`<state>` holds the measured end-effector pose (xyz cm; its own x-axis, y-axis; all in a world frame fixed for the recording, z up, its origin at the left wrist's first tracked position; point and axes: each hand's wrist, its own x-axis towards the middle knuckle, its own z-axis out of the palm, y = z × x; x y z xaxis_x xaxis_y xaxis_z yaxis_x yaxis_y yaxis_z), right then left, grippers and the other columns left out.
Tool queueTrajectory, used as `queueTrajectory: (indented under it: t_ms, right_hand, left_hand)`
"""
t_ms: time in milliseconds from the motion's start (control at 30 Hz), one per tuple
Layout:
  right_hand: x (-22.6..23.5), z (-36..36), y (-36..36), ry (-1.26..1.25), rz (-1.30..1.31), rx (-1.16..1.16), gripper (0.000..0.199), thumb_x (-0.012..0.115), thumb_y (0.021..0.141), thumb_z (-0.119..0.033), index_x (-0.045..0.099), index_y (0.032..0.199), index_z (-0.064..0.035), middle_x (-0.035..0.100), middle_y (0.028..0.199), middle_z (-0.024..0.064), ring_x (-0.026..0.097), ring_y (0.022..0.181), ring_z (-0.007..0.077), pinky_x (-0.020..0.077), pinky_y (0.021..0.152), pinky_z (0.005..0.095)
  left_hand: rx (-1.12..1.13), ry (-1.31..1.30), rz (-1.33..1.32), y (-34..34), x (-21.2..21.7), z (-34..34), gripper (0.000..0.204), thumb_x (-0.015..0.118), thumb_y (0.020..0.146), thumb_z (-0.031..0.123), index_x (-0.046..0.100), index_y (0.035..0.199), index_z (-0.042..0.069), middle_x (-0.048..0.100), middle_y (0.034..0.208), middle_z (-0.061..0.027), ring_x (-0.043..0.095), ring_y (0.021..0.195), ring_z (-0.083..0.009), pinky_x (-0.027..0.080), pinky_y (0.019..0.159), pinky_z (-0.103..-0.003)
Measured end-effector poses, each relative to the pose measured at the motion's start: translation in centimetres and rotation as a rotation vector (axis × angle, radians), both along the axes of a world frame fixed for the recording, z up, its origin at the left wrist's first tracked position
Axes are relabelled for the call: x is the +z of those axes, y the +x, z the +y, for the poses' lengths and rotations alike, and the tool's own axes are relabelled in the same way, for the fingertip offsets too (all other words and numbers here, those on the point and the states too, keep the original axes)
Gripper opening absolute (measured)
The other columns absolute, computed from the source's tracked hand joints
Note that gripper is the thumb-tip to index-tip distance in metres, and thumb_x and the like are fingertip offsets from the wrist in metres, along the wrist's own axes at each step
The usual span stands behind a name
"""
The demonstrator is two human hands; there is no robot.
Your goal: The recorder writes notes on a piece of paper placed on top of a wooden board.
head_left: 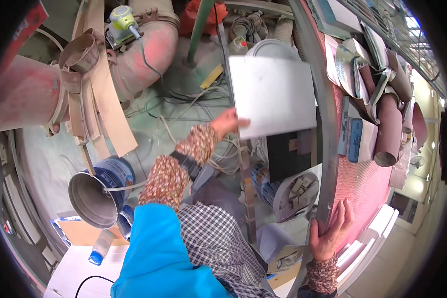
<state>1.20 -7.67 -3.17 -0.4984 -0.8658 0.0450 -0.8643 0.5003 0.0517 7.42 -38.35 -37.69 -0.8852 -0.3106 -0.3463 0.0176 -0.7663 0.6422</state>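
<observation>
Pipework (pixel 30 94) in faded red fills our upper left, its far end cut off by the dark fisheye rim. Our left hand (pixel 228 121) pinches the lower left corner of a white square panel (pixel 272 95), which hides whatever lies beneath it. Our right hand (pixel 331 231) lies flat and relaxed against the pink table's grey edge (pixel 328 164), fingers spread, gripping nothing.

White panel (pixel 273 94) far centre; pink surface (pixel 365 184) right; pink pipe (pixel 144 54) far left; blue bucket (pixel 115 171) near left; lime-green sander (pixel 122 17); brown floral sleeves (pixel 176 166); turquoise and checked clothing.
</observation>
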Motion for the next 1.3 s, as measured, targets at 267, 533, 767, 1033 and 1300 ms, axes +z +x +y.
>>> queueTrajectory:
  t_ms: [267, 533, 767, 1033, 1300]
  right_hand:
    - [0.2, -0.3, 0.2, 0.014, 0.007, 0.009, 0.082, 0.073, 0.074, -0.011, 0.038, 0.147, 0.0003, 0.037, 0.149, 0.0250, 0.035, 0.138, 0.0439, 0.0276, 0.115, 0.0545]
    - [0.3, -0.1, 0.2, 0.033, 0.011, 0.011, 0.082, 0.071, 0.076, -0.011, 0.035, 0.149, -0.0003, 0.035, 0.150, 0.0261, 0.035, 0.140, 0.0441, 0.0265, 0.116, 0.0536]
    - [0.2, 0.0, 0.4, 0.011, -0.024, -0.028, 0.083, 0.070, 0.075, -0.010, 0.035, 0.149, 0.0001, 0.034, 0.150, 0.0264, 0.034, 0.140, 0.0436, 0.0257, 0.117, 0.0540]
    - [0.5, 0.0, 0.6, 0.024, -0.002, -0.023, 0.084, 0.069, 0.075, -0.008, 0.034, 0.150, 0.0004, 0.032, 0.151, 0.0264, 0.033, 0.141, 0.0444, 0.0258, 0.117, 0.0540]
    - [0.5, -0.2, 0.8, 0.048, 0.008, -0.060, 0.083, 0.069, 0.075, -0.008, 0.035, 0.150, 0.0004, 0.033, 0.151, 0.0262, 0.034, 0.141, 0.0446, 0.0265, 0.117, 0.0538]
  left_hand:
    - [-0.232, -0.058, 0.006, 1.2, -2.7, 12.4, 0.055, 0.076, 0.087, 0.018, 0.055, 0.135, 0.003, 0.068, 0.119, -0.0082, 0.066, 0.102, -0.0176, 0.056, 0.085, -0.034]
    - [-0.879, -0.626, -0.322, -3.7, -1.6, 10.7, 0.075, 0.060, 0.088, 0.068, 0.069, 0.103, -0.005, 0.071, 0.100, -0.0150, 0.072, 0.076, -0.0211, 0.060, 0.068, -0.033]
    - [-0.764, -0.339, -0.386, -4.2, -2.3, 4.8, 0.086, 0.054, 0.085, 0.078, 0.071, 0.089, -0.006, 0.070, 0.090, -0.0135, 0.071, 0.073, -0.0236, 0.062, 0.065, -0.035]
    - [-0.484, -0.198, -0.309, -3.3, -4.6, 5.4, 0.067, 0.065, 0.089, 0.061, 0.066, 0.099, -0.005, 0.070, 0.090, -0.0152, 0.071, 0.073, -0.0211, 0.062, 0.062, -0.032]
    - [-0.361, -0.143, -0.114, -6.7, 0.6, 8.2, 0.038, 0.062, 0.100, 0.028, 0.061, 0.110, -0.008, 0.071, 0.082, -0.0136, 0.073, 0.065, -0.0206, 0.063, 0.057, -0.031]
